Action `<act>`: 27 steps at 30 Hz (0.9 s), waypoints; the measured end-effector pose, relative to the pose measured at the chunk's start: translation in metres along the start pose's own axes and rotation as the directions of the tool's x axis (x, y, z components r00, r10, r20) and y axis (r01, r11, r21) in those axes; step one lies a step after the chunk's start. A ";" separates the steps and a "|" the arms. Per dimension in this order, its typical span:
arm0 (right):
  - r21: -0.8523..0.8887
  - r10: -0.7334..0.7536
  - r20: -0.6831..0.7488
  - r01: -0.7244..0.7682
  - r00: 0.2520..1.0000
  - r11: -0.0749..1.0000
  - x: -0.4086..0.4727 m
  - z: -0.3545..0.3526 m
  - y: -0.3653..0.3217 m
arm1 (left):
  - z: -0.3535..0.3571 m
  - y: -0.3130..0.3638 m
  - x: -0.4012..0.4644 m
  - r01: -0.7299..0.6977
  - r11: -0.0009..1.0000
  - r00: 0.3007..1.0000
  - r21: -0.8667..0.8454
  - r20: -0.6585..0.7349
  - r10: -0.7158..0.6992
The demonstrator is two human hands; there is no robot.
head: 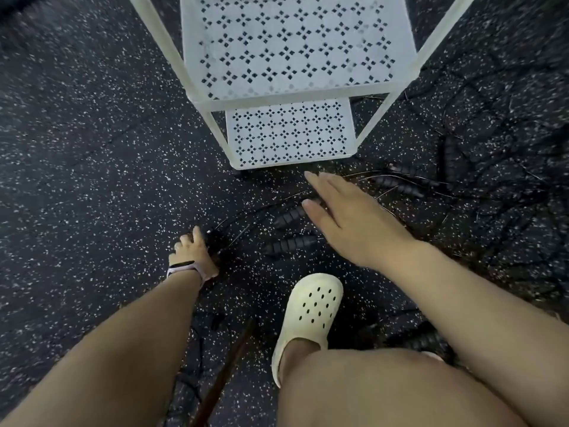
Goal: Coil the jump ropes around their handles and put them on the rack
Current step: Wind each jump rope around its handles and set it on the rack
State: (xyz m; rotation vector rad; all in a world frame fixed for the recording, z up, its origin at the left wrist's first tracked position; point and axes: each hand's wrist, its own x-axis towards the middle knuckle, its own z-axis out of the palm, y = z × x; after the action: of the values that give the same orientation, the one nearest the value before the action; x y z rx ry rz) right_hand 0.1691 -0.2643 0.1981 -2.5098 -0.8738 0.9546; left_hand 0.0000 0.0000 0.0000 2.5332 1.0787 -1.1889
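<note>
Ropes [409, 183] dark, hard to trace on speckled black floor [77, 149], left hand [195, 252] gripping a handle, mostly hidden, right hand [345, 217] flat, holding nothing, white rack [289, 131] top cut off

The rack [295, 97] is cut off by the top edge, so only its two lower perforated shelves show and its upper part cannot be seen. Just below the rack, the right hand [348, 217] covers the end of one ribbed black handle [288, 217], and the thin ropes [369, 177] are nearly lost against the dark speckled floor [92, 149]. Further left of the rack's foot, the left hand [194, 254] grips something black whose shape is too blurred to tell.
</note>
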 end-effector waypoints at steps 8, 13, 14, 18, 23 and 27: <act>0.027 0.065 0.036 -0.066 0.997 0.998 0.011 0.018 0.032 | 0.023 0.009 0.030 0.012 0.989 0.997 0.145 -0.082 0.000; 0.013 0.070 0.051 -0.071 0.996 0.997 0.011 0.027 0.043 | 0.029 0.015 0.024 -0.013 0.981 0.998 0.193 -0.055 0.024; 0.010 0.071 0.057 -0.072 0.996 0.997 0.011 0.027 0.044 | 0.029 0.017 0.021 -0.024 0.984 0.997 0.176 -0.063 0.036; 0.038 0.066 0.032 -0.068 0.997 0.997 0.010 0.023 0.045 | 0.018 0.030 0.008 -0.041 0.991 0.983 -0.125 -0.183 0.017; 0.072 0.069 -0.016 -0.067 0.998 0.995 0.003 0.011 0.044 | -0.027 0.068 -0.032 -0.113 0.890 0.973 -0.441 -0.231 0.009; 0.183 0.138 -0.047 -0.127 0.989 0.975 -0.016 -0.007 0.036 | -0.051 0.105 -0.081 -0.181 0.750 0.983 -0.636 -0.128 0.129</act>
State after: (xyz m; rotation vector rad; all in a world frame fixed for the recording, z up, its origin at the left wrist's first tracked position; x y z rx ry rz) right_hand 0.1797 -0.3029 0.1934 -2.4509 -0.5799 0.9491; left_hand 0.0658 -0.1012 0.0754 2.0677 1.0344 -0.5337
